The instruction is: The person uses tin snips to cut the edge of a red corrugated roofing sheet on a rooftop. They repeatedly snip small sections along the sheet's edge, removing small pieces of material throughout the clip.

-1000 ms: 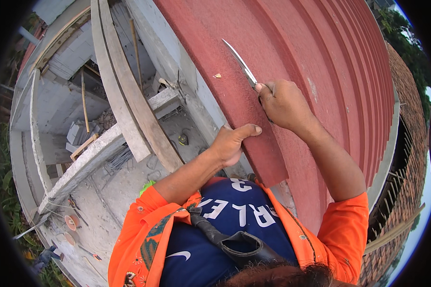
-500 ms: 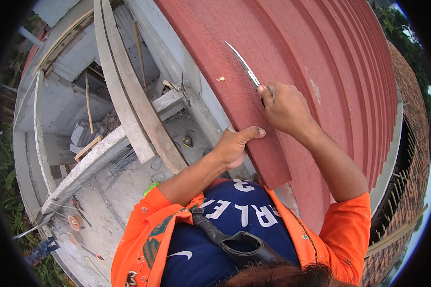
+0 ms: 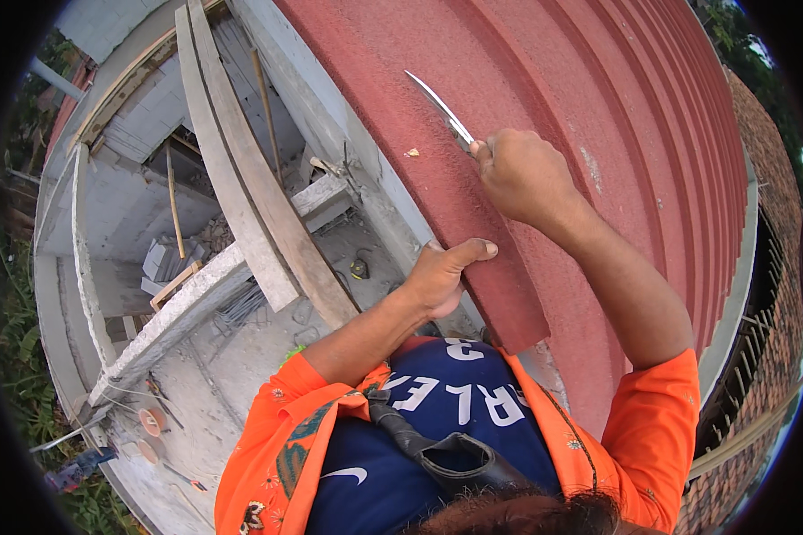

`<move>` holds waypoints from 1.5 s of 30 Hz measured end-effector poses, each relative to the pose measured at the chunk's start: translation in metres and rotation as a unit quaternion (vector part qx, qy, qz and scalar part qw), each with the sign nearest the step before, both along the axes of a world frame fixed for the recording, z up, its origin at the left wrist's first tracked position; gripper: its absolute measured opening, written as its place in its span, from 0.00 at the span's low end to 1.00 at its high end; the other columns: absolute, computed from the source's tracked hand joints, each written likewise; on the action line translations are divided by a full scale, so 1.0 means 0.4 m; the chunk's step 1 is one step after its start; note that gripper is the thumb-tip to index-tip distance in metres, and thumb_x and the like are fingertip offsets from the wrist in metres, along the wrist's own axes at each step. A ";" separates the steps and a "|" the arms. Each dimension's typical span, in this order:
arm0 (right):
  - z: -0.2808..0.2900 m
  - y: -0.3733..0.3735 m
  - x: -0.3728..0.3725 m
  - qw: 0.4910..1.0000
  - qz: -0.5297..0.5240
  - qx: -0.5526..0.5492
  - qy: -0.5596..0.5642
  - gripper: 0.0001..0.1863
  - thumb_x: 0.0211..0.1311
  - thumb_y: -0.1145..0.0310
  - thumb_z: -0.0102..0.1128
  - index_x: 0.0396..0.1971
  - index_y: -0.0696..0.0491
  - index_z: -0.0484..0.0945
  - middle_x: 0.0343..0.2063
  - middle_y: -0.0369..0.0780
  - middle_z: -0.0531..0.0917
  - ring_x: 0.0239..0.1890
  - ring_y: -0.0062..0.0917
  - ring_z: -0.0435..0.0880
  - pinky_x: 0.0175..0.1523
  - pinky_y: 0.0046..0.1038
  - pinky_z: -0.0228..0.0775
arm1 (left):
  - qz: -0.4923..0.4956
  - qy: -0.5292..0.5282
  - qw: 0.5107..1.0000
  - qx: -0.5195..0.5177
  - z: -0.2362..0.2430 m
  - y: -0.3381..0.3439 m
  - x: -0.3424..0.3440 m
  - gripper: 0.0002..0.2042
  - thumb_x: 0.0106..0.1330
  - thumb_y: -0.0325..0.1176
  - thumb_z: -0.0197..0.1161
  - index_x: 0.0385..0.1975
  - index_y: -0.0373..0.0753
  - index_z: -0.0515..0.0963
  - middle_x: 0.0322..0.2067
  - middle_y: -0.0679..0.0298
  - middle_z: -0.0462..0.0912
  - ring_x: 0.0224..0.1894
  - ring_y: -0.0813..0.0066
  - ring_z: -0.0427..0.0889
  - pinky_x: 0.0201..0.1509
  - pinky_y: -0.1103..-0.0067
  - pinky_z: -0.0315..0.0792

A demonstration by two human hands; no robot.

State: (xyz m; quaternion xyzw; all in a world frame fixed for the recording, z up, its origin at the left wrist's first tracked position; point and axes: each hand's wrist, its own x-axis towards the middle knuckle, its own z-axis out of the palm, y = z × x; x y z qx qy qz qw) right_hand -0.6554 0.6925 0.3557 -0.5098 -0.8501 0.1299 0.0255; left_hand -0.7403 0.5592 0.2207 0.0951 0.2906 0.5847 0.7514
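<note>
My right hand [image 3: 526, 174] is wrapped round the handle of a knife [image 3: 442, 109] with a thin, slightly curved metal blade. The handle is mostly hidden in my fist. The blade points away and to the left, above the red metal roofing [image 3: 544, 80]. Along the roof's left border runs a folded red edge trim [image 3: 507, 299]. My left hand [image 3: 442, 276] grips that trim, thumb on top and fingers over its outer side, partly out of sight. A small pale chip [image 3: 411, 152] lies on the red surface, near the blade.
Two long planks [image 3: 268, 187] span the space at left, over a concrete beam [image 3: 174, 312]. Below lie a tape measure [image 3: 359, 267], grey blocks [image 3: 168, 263] and rubble. A black bag-like strap [image 3: 455, 459] hangs across my chest. Tiled roofing [image 3: 763, 357] lies far right.
My right hand has moved a little away and to the left with the knife. My left hand keeps its grip on the trim. The view has shifted slightly.
</note>
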 end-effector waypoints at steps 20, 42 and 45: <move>0.008 0.030 0.011 0.996 0.032 -0.077 0.026 0.25 0.86 0.59 0.52 0.35 0.64 0.88 0.27 0.58 0.86 0.32 0.53 0.89 0.43 0.53 0.79 | -0.012 0.022 1.000 0.009 0.035 -0.005 0.006 0.24 0.70 0.28 0.74 0.65 0.35 0.79 0.57 0.58 0.87 0.62 0.61 0.86 0.72 0.56 0.79; -0.001 0.081 0.053 0.930 -0.032 -0.340 0.137 0.18 0.82 0.57 0.60 0.37 0.55 0.86 0.25 0.37 0.84 0.27 0.25 0.79 0.37 0.35 0.71 | 0.010 0.026 1.000 -0.009 0.004 -0.004 0.002 0.23 0.66 0.25 0.76 0.61 0.36 0.81 0.54 0.59 0.88 0.59 0.62 0.87 0.68 0.56 0.81; -0.010 0.056 0.087 0.896 -0.069 -0.389 0.201 0.15 0.80 0.57 0.63 0.36 0.52 0.85 0.25 0.33 0.81 0.28 0.20 0.76 0.37 0.29 0.67 | 0.009 0.020 1.000 -0.009 0.004 0.003 0.004 0.24 0.66 0.25 0.76 0.62 0.35 0.80 0.55 0.59 0.87 0.60 0.61 0.86 0.68 0.56 0.81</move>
